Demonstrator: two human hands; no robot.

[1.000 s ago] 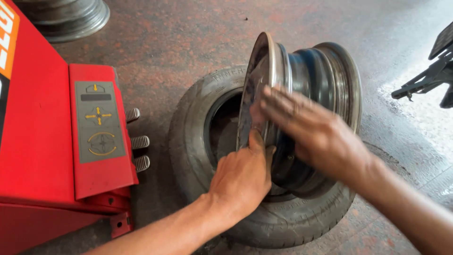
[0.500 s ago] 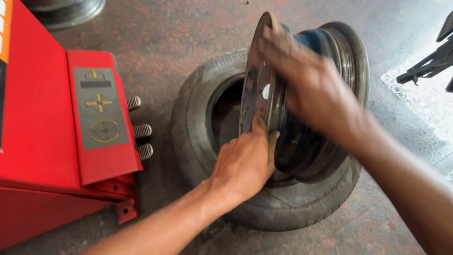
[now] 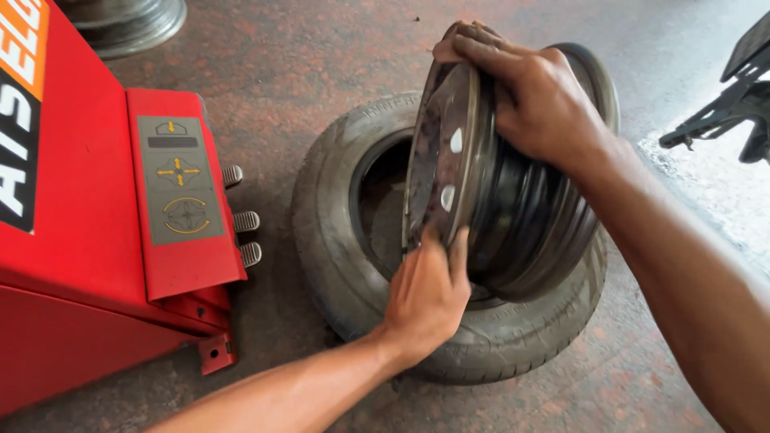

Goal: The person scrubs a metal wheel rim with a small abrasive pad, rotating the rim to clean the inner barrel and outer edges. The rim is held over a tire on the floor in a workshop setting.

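A dark steel wheel rim [image 3: 513, 216] stands tilted on edge inside a worn black tyre [image 3: 337, 240] that lies flat on the floor. My right hand [image 3: 537, 96] grips the rim's top edge from above, fingers curled over the lip. My left hand [image 3: 425, 297] holds the rim's lower front edge, thumb and fingers pressed against the disc face. The rim's lower part rests in the tyre's opening.
A red tyre-changing machine [image 3: 88, 232] with a grey symbol panel and three metal foot pedals [image 3: 245, 220] stands at the left. Another metal rim [image 3: 128, 24] lies at the top left. Black machine parts [image 3: 730, 104] jut in at the right edge. Stained concrete floor all around.
My right hand has moved from the rim's face up to its top edge. The rim has tipped more upright inside the tyre.
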